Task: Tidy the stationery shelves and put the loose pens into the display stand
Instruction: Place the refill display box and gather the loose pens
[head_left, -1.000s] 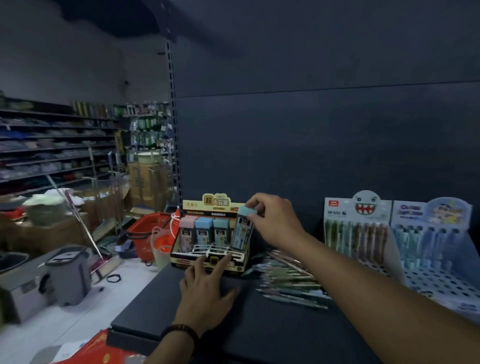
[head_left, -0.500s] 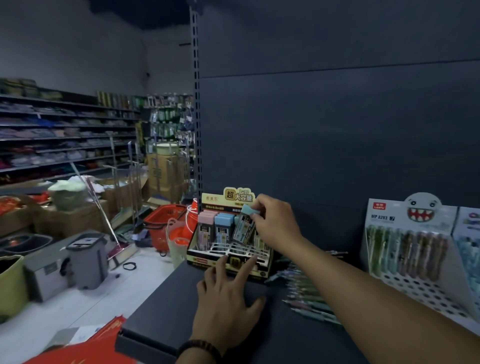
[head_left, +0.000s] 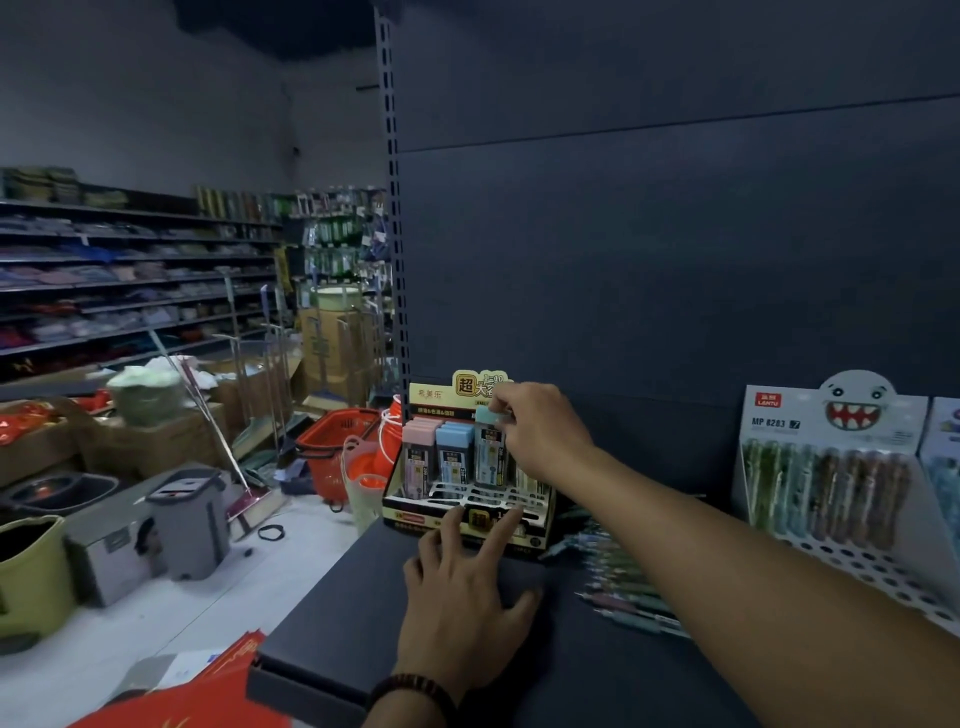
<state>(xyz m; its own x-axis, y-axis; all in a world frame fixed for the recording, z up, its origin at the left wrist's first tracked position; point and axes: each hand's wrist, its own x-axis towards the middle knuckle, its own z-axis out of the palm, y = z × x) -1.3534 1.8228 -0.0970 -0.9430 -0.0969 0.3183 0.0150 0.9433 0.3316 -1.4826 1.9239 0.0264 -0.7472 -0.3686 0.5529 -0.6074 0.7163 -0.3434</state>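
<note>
- A dim shop aisle: a dark shelf (head_left: 363, 613) runs along a plain dark back panel (head_left: 649, 260), with stocked racks (head_left: 130, 280) along the far wall on the left.
- On the floor to the left stand a red basket (head_left: 337, 441) and a grey bin (head_left: 189, 519).
- A small display box (head_left: 415, 506) sits at the shelf's left end, against the back panel. It holds upright cases, one pink-capped (head_left: 418, 449) and one blue-capped (head_left: 453, 452).
- The right hand (head_left: 543, 431) reaches forward from the lower right on a nearly straight arm, wrist bent down over the box. Its thumb and fingertips pinch the top of a teal-capped case (head_left: 488, 449), which stands upright in the box's back row beside the blue one.
- The left hand (head_left: 467, 587) lies palm down on the shelf in front of the box, fingers spread and gripping nothing. Two fingertips touch the box's front lip. A dark beaded bracelet (head_left: 410, 688) circles that wrist.
- The loose pens (head_left: 618, 582) lie in a heap on the shelf just right of the box, partly hidden under the right forearm.
- The pen display stand (head_left: 831, 467), topped with a toothy cartoon face, stands further right with a row of pens upright in it. A second stand (head_left: 943, 452) is cut off at the frame edge.
</note>
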